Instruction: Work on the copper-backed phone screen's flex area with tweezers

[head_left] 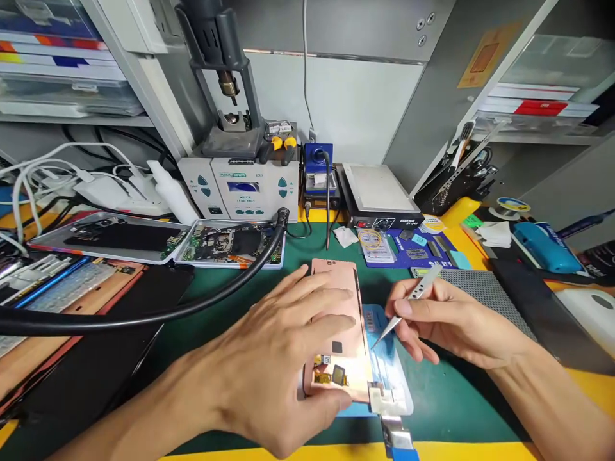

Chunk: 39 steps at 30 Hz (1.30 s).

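A copper-coloured phone screen panel [343,365] lies back side up on the green mat, partly over a blue plate [384,352]. My left hand [288,339] rests across the panel with its fingers spread, covering its left and middle parts. Pinched in my right hand [432,314] are silver tweezers [425,283], their tips pointing down at the blue plate beside the panel's right edge. At the panel's lower right corner sits a silver connector [387,400] with a flat cable [401,442] running down to the mat's front edge. A small flex part [331,376] shows near my left thumb.
A black hose [192,317] crosses the left side from a grey rework station [240,189]. Behind the panel stand a soldering unit [319,169] and a flat heating plate [379,189]. Open trays [230,243] hold circuit boards. A grey perforated mat [485,298] lies at right.
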Each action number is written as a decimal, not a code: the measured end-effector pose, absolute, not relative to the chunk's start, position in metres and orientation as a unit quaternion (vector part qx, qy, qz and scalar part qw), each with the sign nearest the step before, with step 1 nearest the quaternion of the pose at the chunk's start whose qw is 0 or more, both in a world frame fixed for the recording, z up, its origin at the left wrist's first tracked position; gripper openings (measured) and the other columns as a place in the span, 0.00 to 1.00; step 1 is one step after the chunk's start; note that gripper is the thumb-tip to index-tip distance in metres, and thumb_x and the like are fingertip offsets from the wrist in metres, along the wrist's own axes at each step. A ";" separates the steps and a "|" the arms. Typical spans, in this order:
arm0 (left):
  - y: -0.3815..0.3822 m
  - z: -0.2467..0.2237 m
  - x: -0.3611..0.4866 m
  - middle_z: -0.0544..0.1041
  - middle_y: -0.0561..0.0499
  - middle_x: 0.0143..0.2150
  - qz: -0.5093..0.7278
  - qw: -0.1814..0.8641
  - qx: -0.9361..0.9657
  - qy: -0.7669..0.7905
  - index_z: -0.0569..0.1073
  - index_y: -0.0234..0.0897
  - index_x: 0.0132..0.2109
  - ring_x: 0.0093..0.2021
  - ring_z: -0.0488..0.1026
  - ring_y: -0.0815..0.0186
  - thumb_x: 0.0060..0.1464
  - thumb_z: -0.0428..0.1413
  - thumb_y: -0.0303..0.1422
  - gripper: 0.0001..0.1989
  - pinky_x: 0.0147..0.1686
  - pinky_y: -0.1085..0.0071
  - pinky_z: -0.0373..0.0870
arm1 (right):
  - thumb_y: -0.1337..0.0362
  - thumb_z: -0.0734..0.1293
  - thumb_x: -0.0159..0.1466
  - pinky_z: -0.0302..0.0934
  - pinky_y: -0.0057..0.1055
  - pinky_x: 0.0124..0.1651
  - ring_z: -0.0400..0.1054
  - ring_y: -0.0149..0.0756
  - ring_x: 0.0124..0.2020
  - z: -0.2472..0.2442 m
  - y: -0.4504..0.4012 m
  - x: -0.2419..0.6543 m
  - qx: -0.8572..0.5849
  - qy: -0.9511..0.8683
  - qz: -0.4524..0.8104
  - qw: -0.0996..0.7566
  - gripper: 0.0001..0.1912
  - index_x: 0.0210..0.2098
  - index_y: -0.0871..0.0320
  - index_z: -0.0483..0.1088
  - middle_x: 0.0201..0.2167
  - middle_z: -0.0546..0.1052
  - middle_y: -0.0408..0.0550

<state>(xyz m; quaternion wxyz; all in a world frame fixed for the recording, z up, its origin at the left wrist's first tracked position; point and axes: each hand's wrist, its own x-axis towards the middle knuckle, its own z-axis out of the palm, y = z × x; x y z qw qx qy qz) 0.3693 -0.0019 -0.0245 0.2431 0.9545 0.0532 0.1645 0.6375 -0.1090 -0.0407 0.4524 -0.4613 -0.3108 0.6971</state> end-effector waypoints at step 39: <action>-0.004 -0.038 0.367 0.75 0.41 0.59 0.142 0.169 0.972 0.084 0.77 0.34 0.57 0.63 0.67 0.48 0.62 0.60 0.46 0.24 0.68 0.50 0.60 | 0.57 0.83 0.61 0.76 0.27 0.27 0.79 0.35 0.21 -0.039 -0.110 0.636 -0.559 -0.337 0.632 0.417 0.13 0.34 0.61 0.83 0.23 0.86 0.53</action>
